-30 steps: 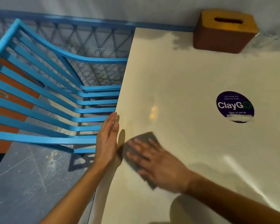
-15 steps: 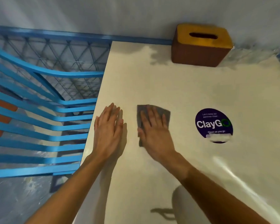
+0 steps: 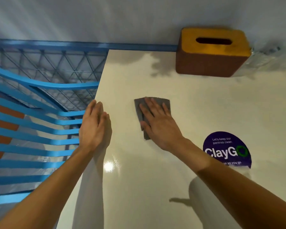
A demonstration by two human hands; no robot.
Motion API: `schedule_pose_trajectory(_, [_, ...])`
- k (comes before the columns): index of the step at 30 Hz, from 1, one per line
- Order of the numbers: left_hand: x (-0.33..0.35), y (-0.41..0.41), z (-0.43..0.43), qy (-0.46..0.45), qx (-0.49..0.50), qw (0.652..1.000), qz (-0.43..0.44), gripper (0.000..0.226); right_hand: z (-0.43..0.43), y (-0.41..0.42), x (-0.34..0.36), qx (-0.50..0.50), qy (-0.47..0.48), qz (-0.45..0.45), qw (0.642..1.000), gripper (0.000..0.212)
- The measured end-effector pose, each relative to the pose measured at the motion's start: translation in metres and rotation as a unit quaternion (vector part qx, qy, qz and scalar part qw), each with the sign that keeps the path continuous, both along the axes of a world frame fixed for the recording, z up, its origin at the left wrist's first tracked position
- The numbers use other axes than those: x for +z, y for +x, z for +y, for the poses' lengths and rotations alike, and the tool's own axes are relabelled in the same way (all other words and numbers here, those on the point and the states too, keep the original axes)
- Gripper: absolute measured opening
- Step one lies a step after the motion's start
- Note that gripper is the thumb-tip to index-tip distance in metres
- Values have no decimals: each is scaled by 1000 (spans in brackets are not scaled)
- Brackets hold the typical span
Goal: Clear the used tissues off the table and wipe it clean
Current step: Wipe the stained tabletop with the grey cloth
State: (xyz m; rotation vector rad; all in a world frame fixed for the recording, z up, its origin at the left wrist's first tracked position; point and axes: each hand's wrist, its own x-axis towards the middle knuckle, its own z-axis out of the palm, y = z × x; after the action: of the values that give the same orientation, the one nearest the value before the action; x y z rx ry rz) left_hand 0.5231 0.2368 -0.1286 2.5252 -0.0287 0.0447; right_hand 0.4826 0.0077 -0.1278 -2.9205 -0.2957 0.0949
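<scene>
On the left half of the counter (image 3: 172, 171), wiping step in hand: pressing a folded grey cloth (image 3: 165, 101) flat under the right hand (image 3: 158, 124), fingers (image 3: 151, 105) straight and slightly spread across it, not pinching. Resting the left hand (image 3: 93, 129) at the counter's left edge, beside the blue chair (image 3: 31, 141), fingers together, holding nothing, apart from the cloth. No used tissues to be seen on the visible surface, so probably past the clearing step. Perhaps unwiped yet: the stretch toward the tissue box (image 3: 211, 53) by the far wall and around the round purple sticker (image 3: 227, 150). Next, likely sliding the cloth over those parts with even downward pressure, keeping the palm flat to avoid bunching, and steering round the box.
</scene>
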Motion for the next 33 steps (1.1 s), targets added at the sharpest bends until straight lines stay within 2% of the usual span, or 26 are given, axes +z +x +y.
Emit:
schedule_pose_trajectory(2, [-4,1,-3,12,17,1000,-15,51,6,6,0,-37,-1,-3,999,66])
schedule_pose_trajectory(4, [-7,-1,-2,10,28,999,-14,52,22,-13,1,-26,18,2,999,63])
schedule_pose_trajectory(7, [-5,-3,-1,-34,29,999,-16,53,47,-68,3,83,50,15,995,63])
schedule_pose_trajectory(9, [-1,0,-2,-82,50,995,-21,57,55,-91,-1,163,32,14,986,68])
schedule_pose_trajectory(12, [1,3,-1,-139,80,987,-10,56,50,-82,-7,231,4,9,973,69])
schedule_pose_trajectory(15, [5,16,1,-175,90,981,7,49,45,-42,-4,268,27,13,963,64])
schedule_pose_trajectory(23, [8,115,-19,-301,67,951,34,44,54,123,-2,202,19,-7,979,60])
schedule_pose_trajectory(26, [2,150,-25,-339,50,939,43,54,56,182,-5,164,16,-4,986,61])
schedule_pose_trajectory(31, [7,192,-41,-215,-21,976,-25,47,51,241,0,68,23,-15,997,58])
schedule_pose_trajectory(33, [6,200,-49,-175,-24,984,-21,53,34,248,1,-5,4,-21,1000,58])
